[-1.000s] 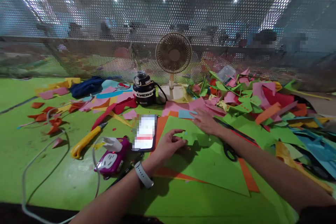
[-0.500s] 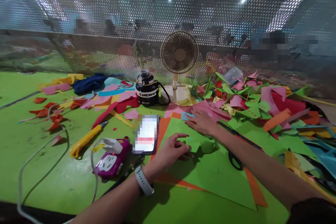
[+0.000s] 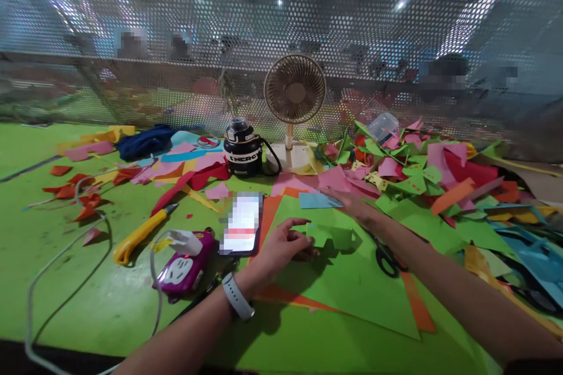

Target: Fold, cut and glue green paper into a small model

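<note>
Green piece (image 3: pixel 332 238) | left hand (image 3: pixel 285 244): grip clamped on it | right hand (image 3: pixel 352 207): apart (fingers at blue strip (image 3: pixel 313 201))

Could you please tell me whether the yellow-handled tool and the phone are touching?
Apart: the head view shows green tabletop between the yellow-handled tool and the phone.

Worn on the head, the one camera looks forward and down across the green tabletop (image 3: pixel 88 281), facing the perforated screen (image 3: pixel 176 6) beyond.
</note>
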Available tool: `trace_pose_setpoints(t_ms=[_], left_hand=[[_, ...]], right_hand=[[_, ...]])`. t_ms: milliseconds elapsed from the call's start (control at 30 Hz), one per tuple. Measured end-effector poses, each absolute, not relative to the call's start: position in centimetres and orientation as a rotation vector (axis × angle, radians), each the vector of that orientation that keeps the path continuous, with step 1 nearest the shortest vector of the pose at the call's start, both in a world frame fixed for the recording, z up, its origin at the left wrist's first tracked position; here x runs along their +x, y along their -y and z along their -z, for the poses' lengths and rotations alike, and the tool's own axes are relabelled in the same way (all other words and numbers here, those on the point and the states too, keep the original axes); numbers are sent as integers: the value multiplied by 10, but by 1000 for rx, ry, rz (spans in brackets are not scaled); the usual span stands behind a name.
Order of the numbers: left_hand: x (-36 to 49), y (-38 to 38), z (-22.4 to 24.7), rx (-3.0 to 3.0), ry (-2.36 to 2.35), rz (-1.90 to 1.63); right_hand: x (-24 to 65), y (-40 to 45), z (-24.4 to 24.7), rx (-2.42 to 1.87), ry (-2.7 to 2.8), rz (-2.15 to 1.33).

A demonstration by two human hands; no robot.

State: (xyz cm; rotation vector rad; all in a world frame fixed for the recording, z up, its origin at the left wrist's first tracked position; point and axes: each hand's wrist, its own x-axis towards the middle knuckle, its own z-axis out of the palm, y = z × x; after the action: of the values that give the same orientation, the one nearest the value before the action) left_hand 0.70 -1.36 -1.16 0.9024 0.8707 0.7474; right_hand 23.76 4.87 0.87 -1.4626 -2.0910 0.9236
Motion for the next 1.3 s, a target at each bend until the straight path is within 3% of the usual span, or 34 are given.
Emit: trace_pose_setpoints(t_ms=[233, 500, 967, 1300], left_hand=[[7, 13, 12, 846, -855, -781], [5, 17, 1, 826, -863, -786], [4, 17, 6, 838, -782, -801], [4, 16, 9, 841, -763, -800]], right_hand=[[225, -7, -29, -1383, 2139, -937], [215, 44, -19, -1391, 2437, -511], [210, 49, -8, -1359, 2542, -123], [209, 48, -4, -1337, 2547, -35]])
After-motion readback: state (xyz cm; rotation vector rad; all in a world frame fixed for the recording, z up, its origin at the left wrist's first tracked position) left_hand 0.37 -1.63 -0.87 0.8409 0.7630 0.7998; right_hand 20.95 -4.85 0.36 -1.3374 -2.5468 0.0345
